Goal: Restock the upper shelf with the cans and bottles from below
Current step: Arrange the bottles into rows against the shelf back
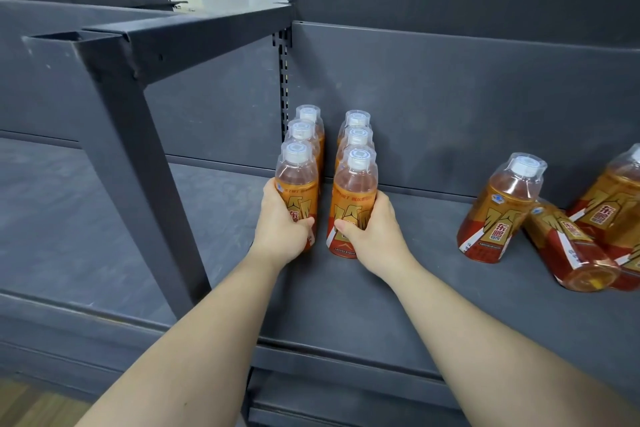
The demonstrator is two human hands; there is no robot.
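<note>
Gripping one bottle per row on the shelf (pixel 433 288): my left hand (pixel 284 222) curls its fingers (pixel 305 222) round the left bottle (pixel 298 180), my right hand (pixel 372 229) round the right bottle (pixel 353 191).

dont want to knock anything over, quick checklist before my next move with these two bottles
1. Left hand grip on the front bottle of the left row: ok, fingers wrap its label.
2. Right hand grip on the front bottle of the right row: ok.
3. Both held bottles upright: ok.
4. Bottles behind them in line: ok, two straight rows running to the back panel.
5. Loose bottles on the right tidy: not ok, at least one lies on its side.
6. Held bottles' bases flat on the shelf: cannot tell, the hands partly hide them.
</note>
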